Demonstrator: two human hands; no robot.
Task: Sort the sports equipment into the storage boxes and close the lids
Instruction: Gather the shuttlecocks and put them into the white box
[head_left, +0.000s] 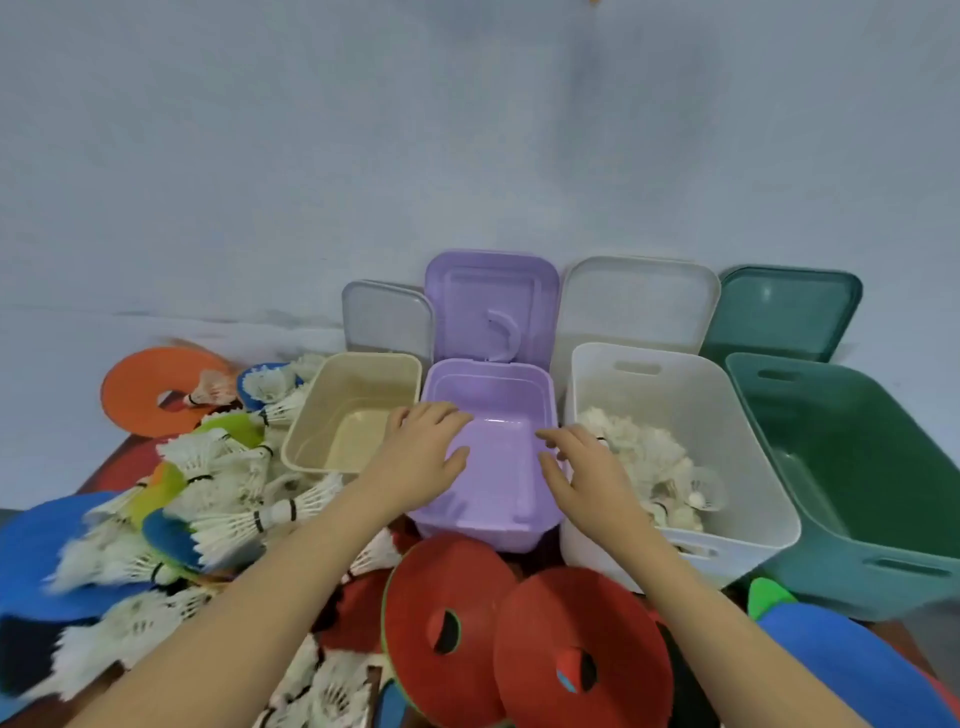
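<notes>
Four storage boxes stand in a row against the wall, each with its lid raised behind it. From the left: a beige box (353, 410), nothing visible inside; a purple box (493, 457), likewise bare inside; a white box (680, 447) holding a heap of white shuttlecocks (644, 462); and a green box (852, 467) whose visible interior shows nothing. The boxes stand side by side, touching or nearly so.

The left hand (415, 452) hovers over the purple box's left rim with fingers spread and relaxed, holding nothing. The right hand (587, 467) hovers at the rim between the purple and white boxes, fingers loosely extended, also holding nothing.

Loose shuttlecocks (234, 514) lie piled on the worktop left of the boxes, most on their sides with corks pointing right toward the boxes and feathers fanning left. Flat discs lie among them: an orange disc (150, 395) far left, two red discs (519, 644) overlapping just in front of the purple box, blue ones at both lower corners. Little bare worktop shows on the near side of the boxes.
</notes>
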